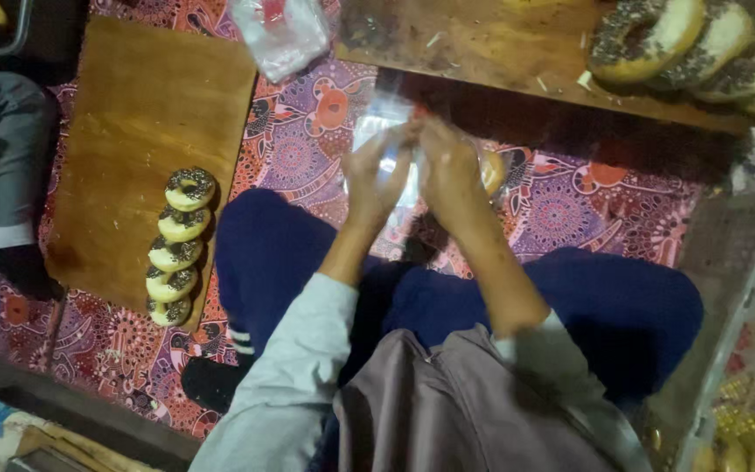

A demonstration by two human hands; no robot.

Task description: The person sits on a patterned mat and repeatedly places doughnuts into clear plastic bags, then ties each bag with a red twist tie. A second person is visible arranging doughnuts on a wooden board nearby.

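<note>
Patterned purple floor mat [308,149] under wooden boards [133,131].

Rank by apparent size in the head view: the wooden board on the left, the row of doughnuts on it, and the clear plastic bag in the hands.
1. wooden board, clearly largest.
2. row of doughnuts.
3. clear plastic bag, though both hands cover part of it, so its place below the row is unsure.

I hold a thin clear plastic bag [392,131] between both my hands, in front of my knees. It is crumpled and shiny. A yellow doughnut [492,170] sits just beside my right hand, partly hidden.
</note>
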